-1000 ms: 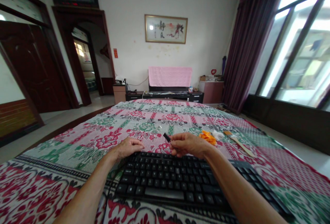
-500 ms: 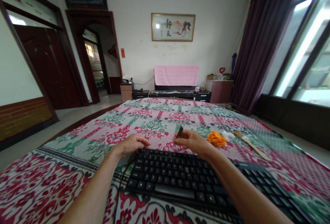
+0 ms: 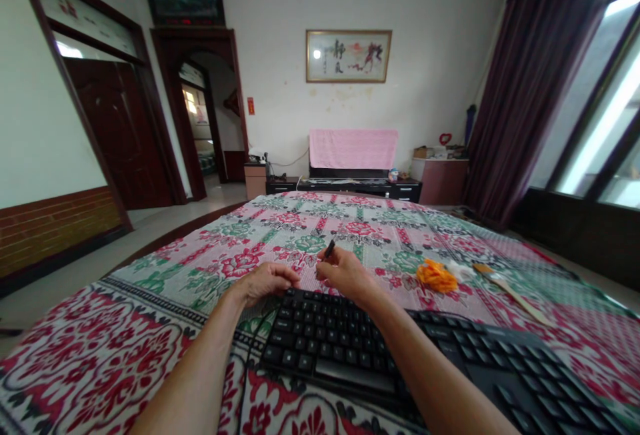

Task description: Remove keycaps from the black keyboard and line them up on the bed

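A black keyboard [image 3: 335, 338] lies on the patterned cloth in front of me. My left hand [image 3: 270, 281] is at its far left corner, fingers curled and thumb and fingertips drawn together. Whatever lies between those fingertips is hidden or too small to name. Just to the right, my right hand [image 3: 343, 271] is over the far edge of the keyboard, pinching a short black stick-like piece [image 3: 329, 249] that points up and away. My right forearm covers part of the keys.
Right of my right hand lie a crumpled orange cloth [image 3: 437, 276], a white wad [image 3: 461, 271] and a flat brush with a pale wooden handle [image 3: 520, 300]. A cable [image 3: 245, 368] runs along the keyboard's left side. The flowered cloth [image 3: 230, 221] covers the surface.
My right hand has moved left, closer to my left hand, carrying the black stick-like piece. The view has turned slightly left. My left hand stays by the keyboard's far left corner.
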Demonstrator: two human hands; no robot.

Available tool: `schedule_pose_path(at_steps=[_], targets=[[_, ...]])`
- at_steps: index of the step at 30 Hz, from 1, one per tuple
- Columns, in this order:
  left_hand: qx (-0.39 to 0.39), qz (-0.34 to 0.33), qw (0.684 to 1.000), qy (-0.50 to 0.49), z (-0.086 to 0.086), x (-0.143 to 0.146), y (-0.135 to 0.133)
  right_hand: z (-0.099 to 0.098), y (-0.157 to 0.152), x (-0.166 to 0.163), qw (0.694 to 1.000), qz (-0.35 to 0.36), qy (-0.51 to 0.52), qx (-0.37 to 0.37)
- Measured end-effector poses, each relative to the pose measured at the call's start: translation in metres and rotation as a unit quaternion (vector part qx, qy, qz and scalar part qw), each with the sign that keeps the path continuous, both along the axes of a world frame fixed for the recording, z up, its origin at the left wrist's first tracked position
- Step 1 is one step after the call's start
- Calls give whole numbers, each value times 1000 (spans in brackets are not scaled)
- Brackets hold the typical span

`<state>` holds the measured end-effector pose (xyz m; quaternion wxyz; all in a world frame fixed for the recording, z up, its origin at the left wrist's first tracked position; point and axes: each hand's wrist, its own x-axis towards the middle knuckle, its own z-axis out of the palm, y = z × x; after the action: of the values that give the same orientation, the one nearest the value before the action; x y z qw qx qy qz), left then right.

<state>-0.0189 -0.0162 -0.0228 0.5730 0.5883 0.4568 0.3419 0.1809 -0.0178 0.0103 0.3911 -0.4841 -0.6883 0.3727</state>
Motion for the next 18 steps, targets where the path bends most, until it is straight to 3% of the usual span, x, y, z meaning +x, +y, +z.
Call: schedule_pose_path(at_steps=[7, 12, 18], targets=[[13, 17, 1000, 20, 8, 6, 1, -10, 1, -6, 999, 33, 1, -9], [53, -9, 994, 97, 14, 14, 2, -17, 5, -2, 1000, 7, -4, 14], [82, -51, 990, 107, 21, 22, -1, -17, 3, -4, 999, -5, 6, 35]])
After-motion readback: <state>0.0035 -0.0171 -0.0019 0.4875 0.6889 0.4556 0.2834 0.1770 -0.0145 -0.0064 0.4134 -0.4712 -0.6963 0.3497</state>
